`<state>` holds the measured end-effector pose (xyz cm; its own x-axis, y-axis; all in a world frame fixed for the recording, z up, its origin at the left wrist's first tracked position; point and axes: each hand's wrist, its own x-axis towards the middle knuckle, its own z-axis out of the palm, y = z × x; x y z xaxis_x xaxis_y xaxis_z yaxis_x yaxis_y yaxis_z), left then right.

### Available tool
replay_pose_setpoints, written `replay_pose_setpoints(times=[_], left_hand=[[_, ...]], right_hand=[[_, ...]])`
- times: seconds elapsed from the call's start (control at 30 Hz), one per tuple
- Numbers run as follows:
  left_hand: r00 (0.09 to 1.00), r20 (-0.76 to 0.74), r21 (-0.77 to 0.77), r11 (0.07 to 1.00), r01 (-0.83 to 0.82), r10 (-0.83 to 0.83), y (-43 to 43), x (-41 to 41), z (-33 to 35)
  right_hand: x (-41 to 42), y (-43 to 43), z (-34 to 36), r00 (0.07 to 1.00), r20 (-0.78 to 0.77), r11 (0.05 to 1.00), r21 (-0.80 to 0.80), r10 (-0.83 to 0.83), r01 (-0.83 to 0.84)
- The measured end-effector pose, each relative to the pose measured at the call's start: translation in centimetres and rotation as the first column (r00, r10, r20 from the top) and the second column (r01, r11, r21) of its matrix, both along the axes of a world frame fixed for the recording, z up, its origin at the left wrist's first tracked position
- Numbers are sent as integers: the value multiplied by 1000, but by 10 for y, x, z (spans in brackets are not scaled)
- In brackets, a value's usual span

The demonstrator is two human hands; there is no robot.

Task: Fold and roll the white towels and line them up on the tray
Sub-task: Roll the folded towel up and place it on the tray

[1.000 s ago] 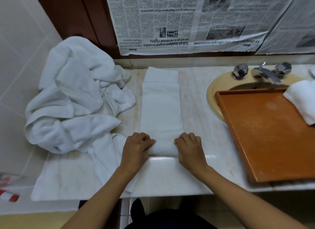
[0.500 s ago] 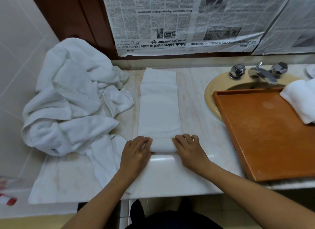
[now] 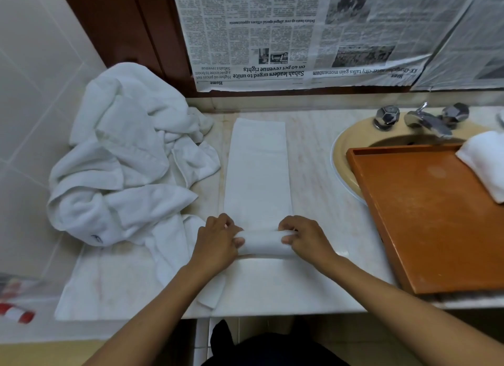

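We have the folded towel laid out as a long strip running straight away from our hands, its near end curled into a short roll. Our left hand and right hand pinch that roll at either end, thumbs on the near side, fingers curled over the top. So folding looks done and rolling barely begun, with most of the strip lying flat ahead. Out past the right hand, the tray carries just one finished towel at its far corner. Past the left hand, a heap of loose towels waits, so there is plenty left, we judge.
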<state>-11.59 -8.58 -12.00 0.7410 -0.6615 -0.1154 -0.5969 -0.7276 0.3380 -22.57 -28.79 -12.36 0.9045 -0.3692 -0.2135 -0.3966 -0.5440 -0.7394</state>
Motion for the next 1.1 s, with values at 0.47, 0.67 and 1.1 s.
replay_pose_setpoints(times=[0.47,0.67,1.1], left_hand=[[850,521,-199,959,205,-73,8,-22,-26],[878,438,-40,971,235,-194,8,-9,-30],[877,372,-69,933,353,-304,9,8,-10]], right_hand=[[-36,5,-38,850,229,572,-814,475,-101],[-16,-3,-36,840,154,501,-851,520,-154],[1,-16,9,927,-67,887,-272,368,-372]])
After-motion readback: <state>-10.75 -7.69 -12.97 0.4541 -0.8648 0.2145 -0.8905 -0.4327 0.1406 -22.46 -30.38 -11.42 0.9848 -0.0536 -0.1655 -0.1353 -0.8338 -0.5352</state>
